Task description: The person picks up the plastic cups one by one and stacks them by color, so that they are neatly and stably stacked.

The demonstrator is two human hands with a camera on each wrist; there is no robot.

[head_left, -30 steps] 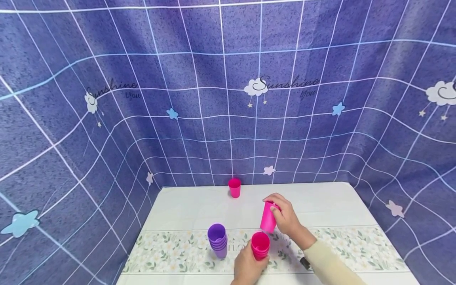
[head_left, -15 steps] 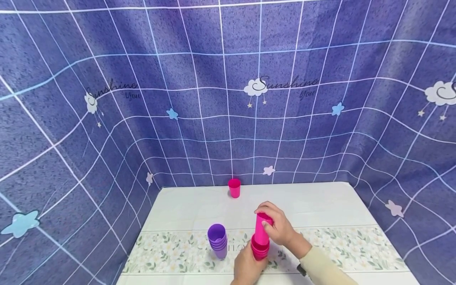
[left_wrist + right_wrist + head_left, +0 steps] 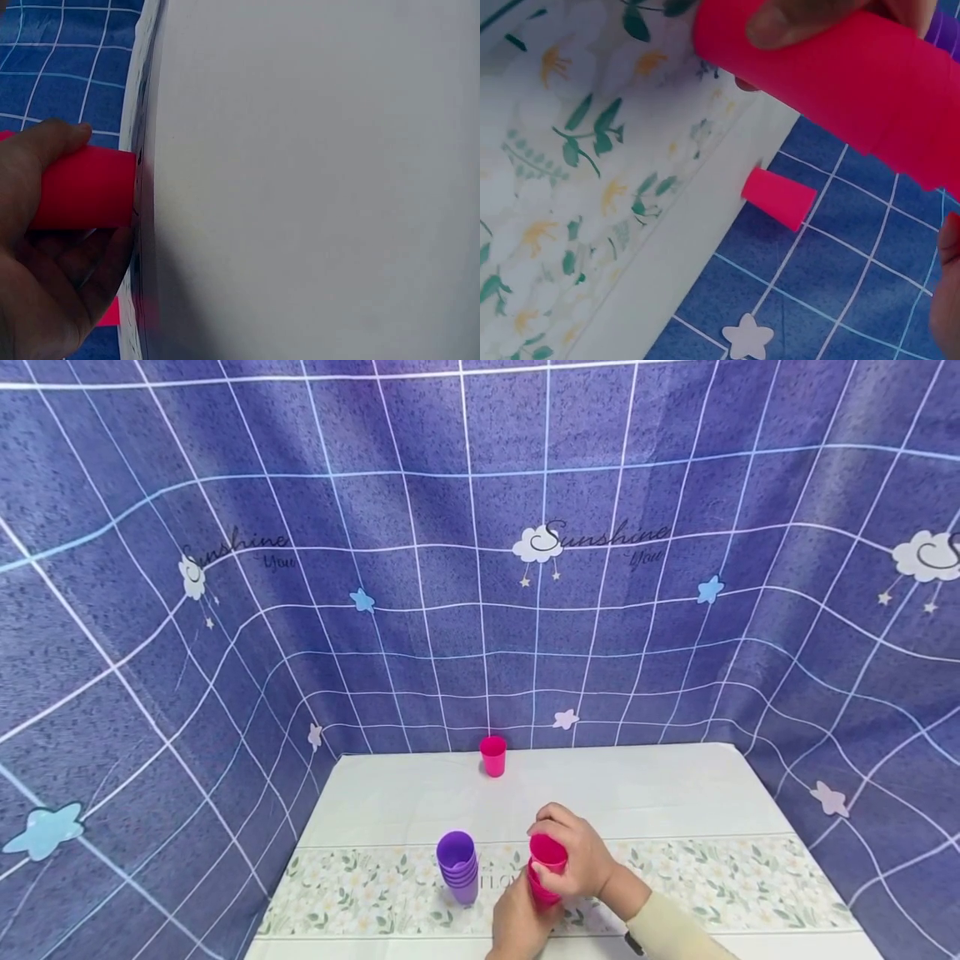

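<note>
In the head view a stack of pink cups (image 3: 549,852) stands upright between the two hands. Around the lower part of it, my left hand (image 3: 519,914) holds on, with thumb and fingers on opposite sides. The right hand (image 3: 587,857) grips the top cup near its rim; that cup now sits nested in the ones below. In the left wrist view the left hand (image 3: 45,247) grips the smooth pink wall of a cup (image 3: 90,187). Several overlapping rims of the stack (image 3: 855,90) show in the right wrist view. Fingers partly hide the lower cups.
A stack of purple cups (image 3: 460,872) stands left of the hands. One single pink cup (image 3: 493,758) stands at the back of the white, flower-banded table (image 3: 390,793). Blue gridded cloth (image 3: 450,610) hangs behind and at both sides.
The right hand has brought its pink cup down and left, first above the stack, then into it. The left hand and the purple cups stay in place.
</note>
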